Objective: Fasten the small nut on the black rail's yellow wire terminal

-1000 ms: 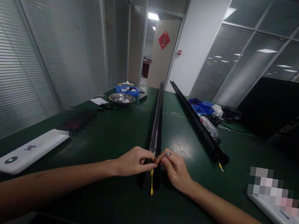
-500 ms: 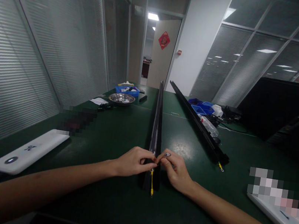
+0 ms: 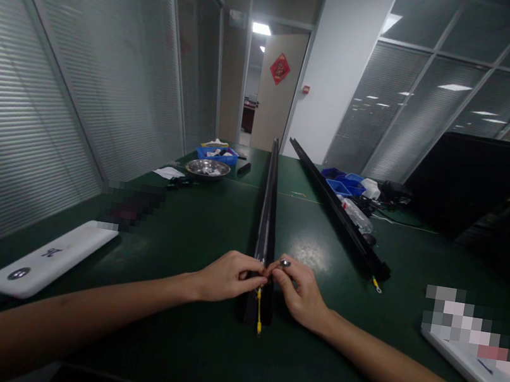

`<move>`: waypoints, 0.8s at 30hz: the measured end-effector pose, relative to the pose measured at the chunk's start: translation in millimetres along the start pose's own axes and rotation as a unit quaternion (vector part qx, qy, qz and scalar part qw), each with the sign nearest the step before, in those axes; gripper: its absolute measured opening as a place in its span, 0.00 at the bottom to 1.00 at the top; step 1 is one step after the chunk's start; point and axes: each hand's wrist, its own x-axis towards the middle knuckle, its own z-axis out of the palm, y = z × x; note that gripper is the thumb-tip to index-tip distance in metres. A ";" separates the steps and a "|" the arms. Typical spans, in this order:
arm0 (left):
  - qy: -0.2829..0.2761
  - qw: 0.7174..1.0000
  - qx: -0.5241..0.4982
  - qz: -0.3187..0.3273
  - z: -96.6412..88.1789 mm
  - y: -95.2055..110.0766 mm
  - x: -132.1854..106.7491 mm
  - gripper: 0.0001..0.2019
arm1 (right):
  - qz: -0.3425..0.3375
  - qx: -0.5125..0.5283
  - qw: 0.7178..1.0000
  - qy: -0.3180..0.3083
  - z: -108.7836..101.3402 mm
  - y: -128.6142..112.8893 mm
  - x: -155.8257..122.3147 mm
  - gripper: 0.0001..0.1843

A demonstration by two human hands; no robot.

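Note:
A long black channel-shaped rail (image 3: pixel 267 212) lies lengthwise on the green table (image 3: pixel 211 229). Over its near end, my left hand (image 3: pixel 232 276) is closed, thumb and fingers pinched together. My right hand (image 3: pixel 300 290) meets it from the other side, also pinching, with a ring on one finger. Whatever the fingertips hold is too small and covered to make out. Just below them, a short yellow wire (image 3: pixel 258 311) with a terminal at its end comes out along the rail. A second black rail (image 3: pixel 342 213) lies to the right, with a yellow wire and ring lug (image 3: pixel 376 285) at its near end.
To the left are a white device (image 3: pixel 53 257), a metal bowl (image 3: pixel 208 169) and a blue tray (image 3: pixel 217 154). Blue bins (image 3: pixel 345 182), a plastic bottle (image 3: pixel 355 214) and dark cables stand beyond the second rail. Another white device (image 3: pixel 478 362) is at right, near a large black panel (image 3: pixel 480 186).
My right fingers have shifted very slightly at the rail's near end. Both hands otherwise stay in place, and the rails have not moved.

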 end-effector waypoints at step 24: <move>0.007 1.000 0.002 0.012 -0.2 -1.2 0.2 0.12 | -0.019 0.007 1.000 0.007 -0.4 2.5 0.2 0.18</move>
